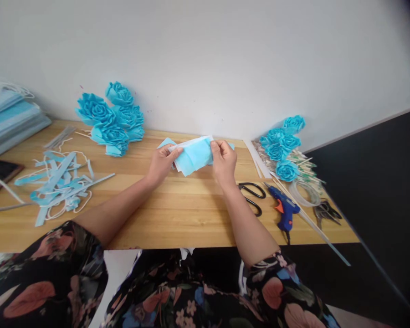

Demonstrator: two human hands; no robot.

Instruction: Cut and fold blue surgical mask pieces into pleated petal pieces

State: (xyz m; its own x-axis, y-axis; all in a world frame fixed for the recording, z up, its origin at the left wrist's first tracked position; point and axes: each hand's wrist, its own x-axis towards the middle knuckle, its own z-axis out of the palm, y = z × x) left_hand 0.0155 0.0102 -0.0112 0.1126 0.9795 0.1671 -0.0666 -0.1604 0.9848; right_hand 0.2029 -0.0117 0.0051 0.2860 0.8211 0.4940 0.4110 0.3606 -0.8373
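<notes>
Above the middle of the table, my left hand (161, 163) and my right hand (224, 161) stretch a piece of mask fabric (193, 157) between them. It is light blue with white layers showing at its top and left edges. Each hand pinches one end between thumb and fingers. More blue fabric (165, 143) shows just behind, partly hidden by my hands. Black-handled scissors (254, 191) lie beside my right forearm, their blades hidden under it. A blue hot glue gun (285, 212) rests farther right.
Blue fabric roses stand at the back left (118, 118) and right (282, 143). Cut blue strips and white cords (63, 182) lie left. Stacked masks (12, 118) and a phone (2, 175) are at far left. Cotton swabs (309, 171), clear tubing (304, 193) and pliers (326, 212) lie right.
</notes>
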